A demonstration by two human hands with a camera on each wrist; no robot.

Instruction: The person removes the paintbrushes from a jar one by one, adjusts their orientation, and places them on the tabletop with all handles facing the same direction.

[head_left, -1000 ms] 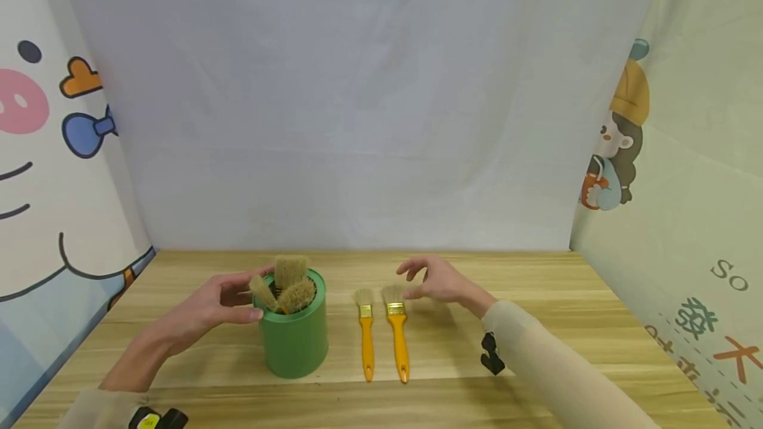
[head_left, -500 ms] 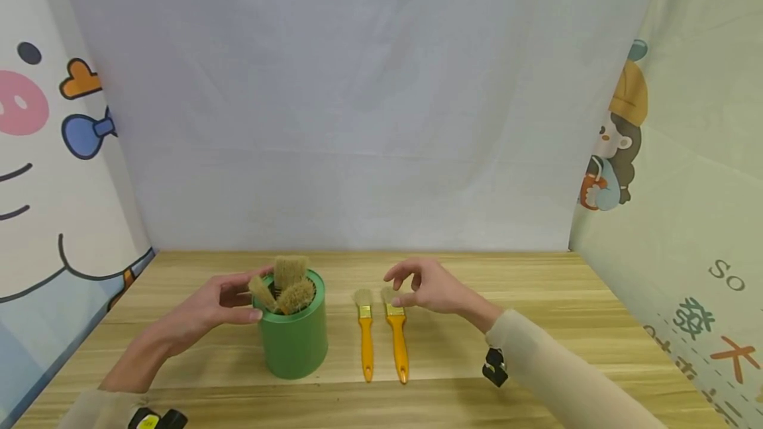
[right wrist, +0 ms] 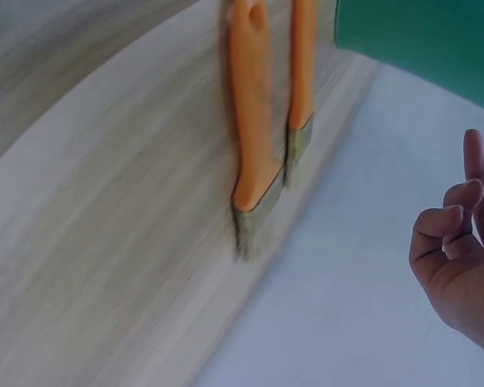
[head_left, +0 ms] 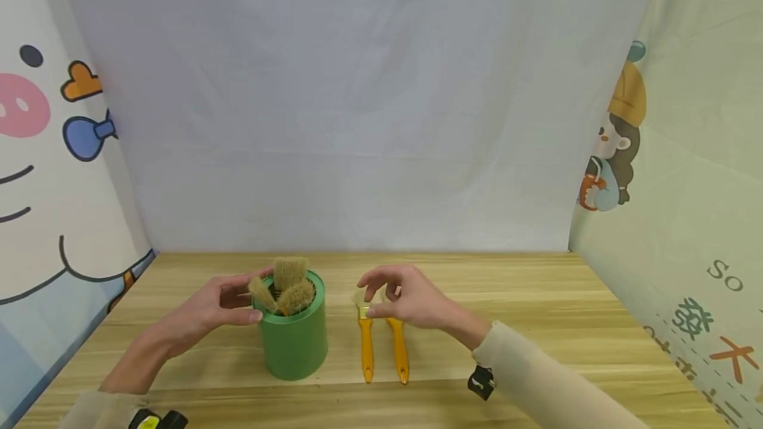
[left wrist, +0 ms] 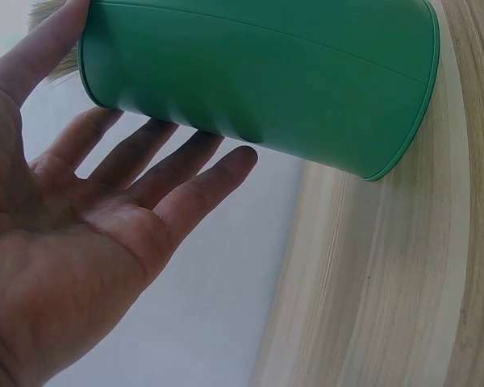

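A green can [head_left: 293, 346] stands upright on the table, holding several bristle brushes [head_left: 291, 273] with their bristles up. My left hand [head_left: 205, 310] holds it near the rim, thumb in front and fingers along the far side, as the left wrist view also shows. Two paintbrushes with yellow-orange handles lie to the right of the can: a narrower paintbrush [head_left: 367, 349] and a wider paintbrush [head_left: 401, 353]. Over their bristle ends hovers my right hand [head_left: 414, 296], fingers loosely bent and nothing in them. It hides the wider one's bristles in the head view.
The wooden table [head_left: 507, 277] runs back to a pale grey cloth [head_left: 369, 118]. Printed cloths stand at the left [head_left: 71, 217] and at the right [head_left: 673, 184]. Each wrist carries a small black device, such as the right wrist's black device [head_left: 481, 381].
My right hand has moved left, from beside the wider paintbrush to over both paintbrushes' bristle ends. The left hand, the can and the paintbrushes have stayed in place.
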